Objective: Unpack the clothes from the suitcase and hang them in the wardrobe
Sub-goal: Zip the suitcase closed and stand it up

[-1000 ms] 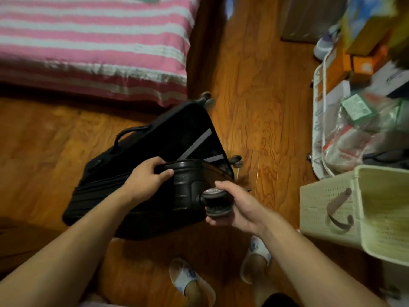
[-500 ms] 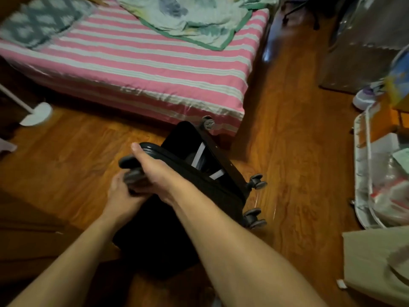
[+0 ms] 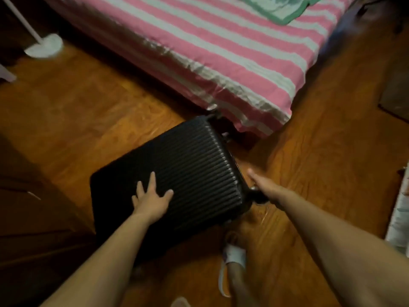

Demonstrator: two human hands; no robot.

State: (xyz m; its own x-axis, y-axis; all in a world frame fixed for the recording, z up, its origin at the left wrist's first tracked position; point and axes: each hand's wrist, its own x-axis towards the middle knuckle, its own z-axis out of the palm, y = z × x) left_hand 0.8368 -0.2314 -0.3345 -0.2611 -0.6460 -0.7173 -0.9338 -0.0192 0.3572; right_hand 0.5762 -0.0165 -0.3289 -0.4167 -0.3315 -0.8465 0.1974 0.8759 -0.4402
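A black ribbed hard-shell suitcase (image 3: 188, 165) lies closed and flat on the wooden floor, near the corner of the bed. My left hand (image 3: 151, 197) rests on its ribbed top with the fingers spread and straight. Just off the suitcase's right end, beside a wheel, my right hand (image 3: 263, 186) is held flat with straight fingers and holds nothing. No clothes and no wardrobe are in view.
A bed with a pink-and-white striped sheet (image 3: 232, 52) fills the top, with a green-edged blanket (image 3: 276, 7) on it. A white stand base (image 3: 43, 48) sits at the top left. Dark wooden furniture (image 3: 33, 207) stands at the left. My slippered foot (image 3: 234, 255) is below the suitcase.
The suitcase was half open, with both hands gripping its edge. Now it lies closed and flat, my left hand is spread on its lid, and my right hand has let go.
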